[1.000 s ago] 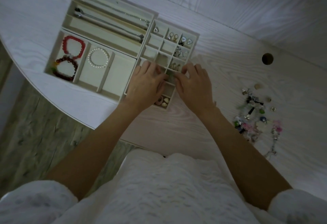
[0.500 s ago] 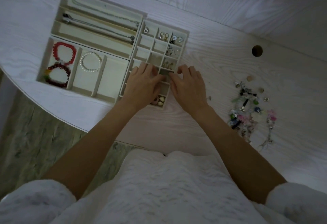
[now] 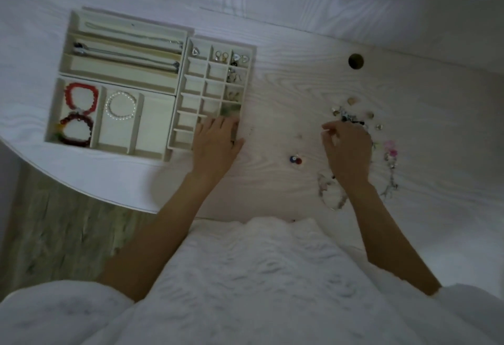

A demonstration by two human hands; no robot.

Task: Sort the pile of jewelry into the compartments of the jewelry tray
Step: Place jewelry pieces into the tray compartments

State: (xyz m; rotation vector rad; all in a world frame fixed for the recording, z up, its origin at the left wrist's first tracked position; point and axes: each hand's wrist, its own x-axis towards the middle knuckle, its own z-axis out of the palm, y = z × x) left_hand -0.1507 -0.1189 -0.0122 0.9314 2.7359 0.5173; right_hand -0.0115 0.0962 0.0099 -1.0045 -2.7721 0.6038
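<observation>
White wood-grain table point(image 3: 286, 80) carries the jewelry tray point(image 3: 253, 53) at left and the jewelry pile point(image 3: 354, 121) at right, well apart. Left hand point(image 3: 218, 145) rests flat on the tray's near corner. Right hand point(image 3: 346, 151) hovers over the pile, fingers curled; whether it pinches anything cannot be told. Risk: tangled chains may drag neighbouring pieces. Dim light blurs small items.

Right hand point(image 3: 347, 151) left the jewelry tray point(image 3: 174, 124), now over the jewelry pile point(image 3: 362, 137) at right, fingers curled; can't tell if pinching anything. Left hand point(image 3: 216, 144) slid to tray's near right corner. Small red-blue piece point(image 3: 296, 160) now lies between hands.
</observation>
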